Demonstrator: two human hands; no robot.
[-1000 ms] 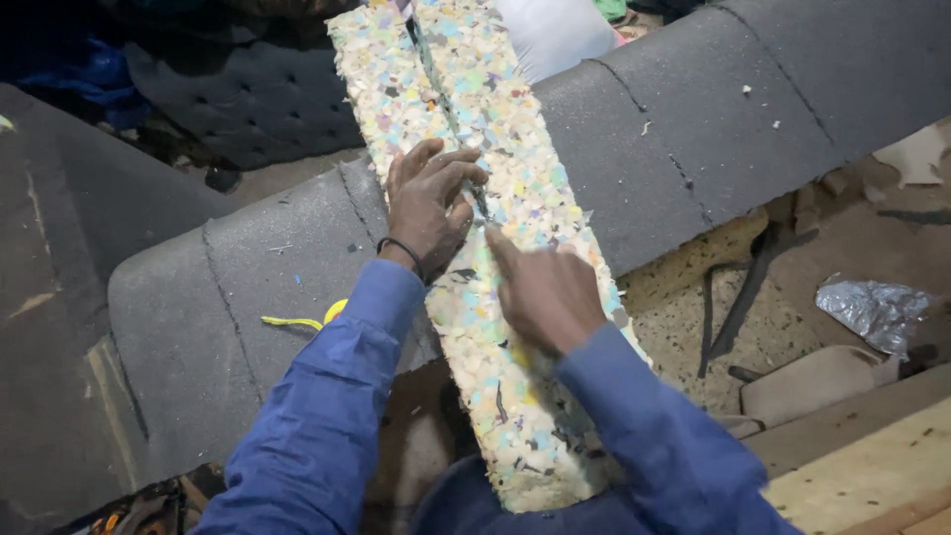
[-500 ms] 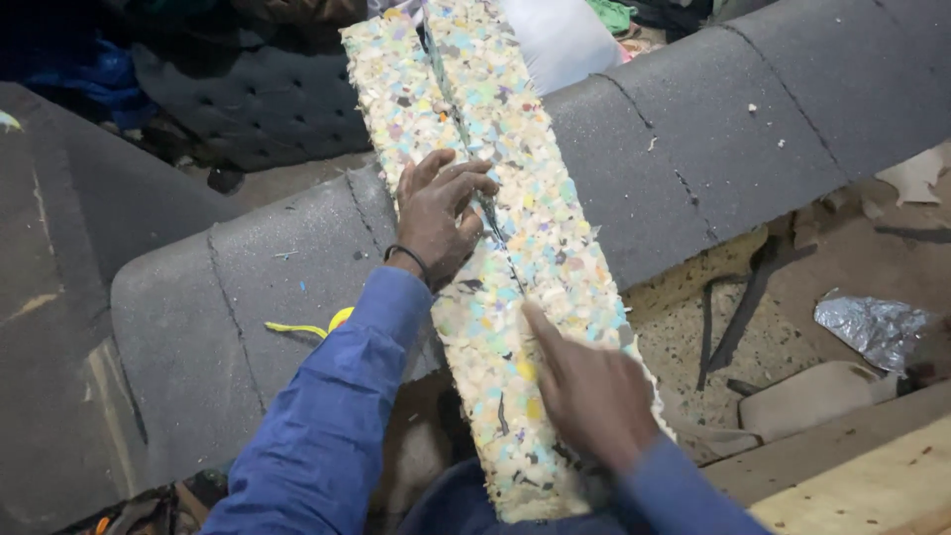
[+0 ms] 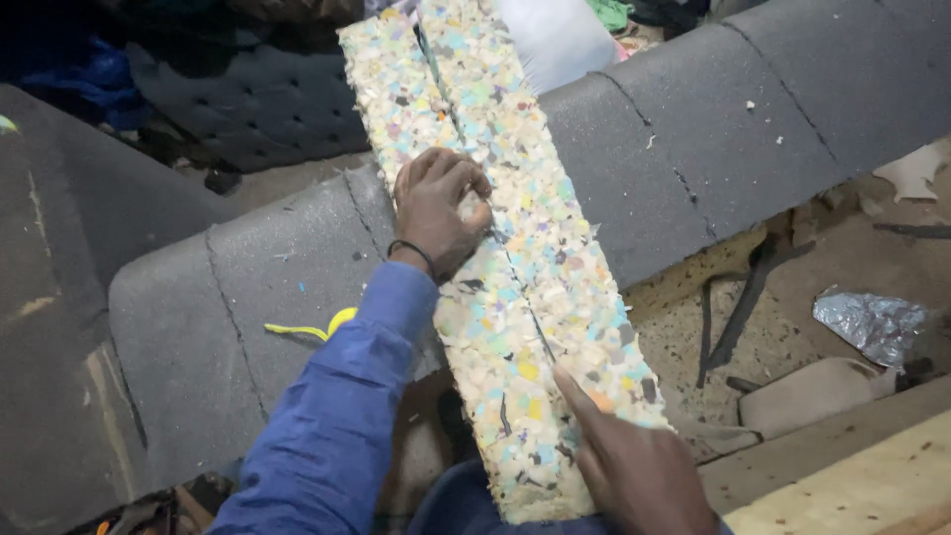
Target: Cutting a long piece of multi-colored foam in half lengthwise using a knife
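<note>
Lying under left hand: foam strip

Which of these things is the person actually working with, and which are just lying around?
In use: foam strip, left hand pressing on it, right hand at its near end, grey padded panel underneath.

Lying about: yellow cord, crumpled foil, wooden board, white cloth.
</note>
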